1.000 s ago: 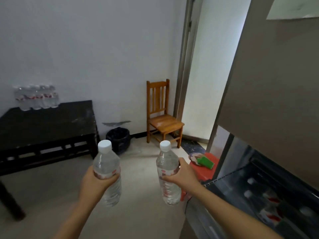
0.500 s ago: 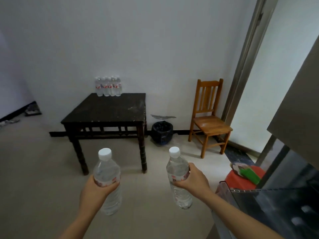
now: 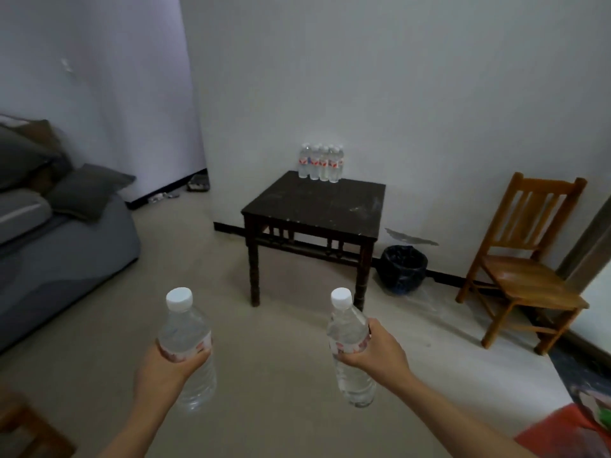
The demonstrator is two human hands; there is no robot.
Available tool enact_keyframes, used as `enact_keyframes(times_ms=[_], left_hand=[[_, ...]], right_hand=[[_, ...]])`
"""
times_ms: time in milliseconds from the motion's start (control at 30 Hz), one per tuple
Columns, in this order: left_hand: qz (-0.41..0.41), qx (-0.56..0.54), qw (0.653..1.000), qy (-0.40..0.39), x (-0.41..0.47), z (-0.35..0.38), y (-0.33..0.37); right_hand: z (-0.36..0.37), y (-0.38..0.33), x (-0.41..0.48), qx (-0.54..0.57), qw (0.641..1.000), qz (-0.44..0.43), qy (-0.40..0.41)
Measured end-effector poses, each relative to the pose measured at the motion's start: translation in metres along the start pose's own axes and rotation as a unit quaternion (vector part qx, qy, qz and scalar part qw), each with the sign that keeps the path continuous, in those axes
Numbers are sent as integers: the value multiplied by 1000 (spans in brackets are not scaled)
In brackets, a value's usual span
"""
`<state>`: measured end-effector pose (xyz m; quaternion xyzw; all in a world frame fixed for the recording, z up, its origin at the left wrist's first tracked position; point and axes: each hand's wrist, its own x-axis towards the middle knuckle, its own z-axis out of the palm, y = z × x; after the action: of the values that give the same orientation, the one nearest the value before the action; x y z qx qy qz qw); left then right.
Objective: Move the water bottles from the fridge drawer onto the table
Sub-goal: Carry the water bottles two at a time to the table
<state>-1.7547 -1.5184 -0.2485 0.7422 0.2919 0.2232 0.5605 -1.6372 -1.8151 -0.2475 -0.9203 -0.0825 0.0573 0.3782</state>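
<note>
Partly done: a row of bottles [image 3: 320,162] stands at the table's [image 3: 317,206] far edge; left hand [image 3: 162,375] grips one water bottle [image 3: 188,345], right hand [image 3: 380,353] grips another [image 3: 350,348], both well short of the table; fridge drawer out of view, remainder unknown.

Of me, only two arms show. My left forearm [image 3: 132,428] enters at 7 o'clock and my right forearm [image 3: 463,411] at 5 o'clock, both bare from the edge of view to the wrist. My left grip [image 3: 163,375] and right grip [image 3: 380,355] are bare hands.
</note>
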Motion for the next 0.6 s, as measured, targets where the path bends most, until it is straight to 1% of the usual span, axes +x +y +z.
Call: enact_keyframes(times_ms=[67, 167, 367, 467, 600], left_hand=[[-2, 3, 1000, 15, 10, -20, -5], [-5, 13, 999, 50, 39, -71, -22], [-20, 13, 996, 83, 103, -153, -45], [-13, 10, 995, 100, 129, -180, -50], [-24, 13, 993, 112, 164, -214, -65]], right_hand=[[16, -18, 8, -6, 1000, -13, -7], [62, -65, 27, -19, 998, -45, -26], [141, -151, 55, 35, 995, -69, -63], [172, -185, 67, 43, 993, -85, -66], [212, -221, 81, 45, 991, -95, -81]])
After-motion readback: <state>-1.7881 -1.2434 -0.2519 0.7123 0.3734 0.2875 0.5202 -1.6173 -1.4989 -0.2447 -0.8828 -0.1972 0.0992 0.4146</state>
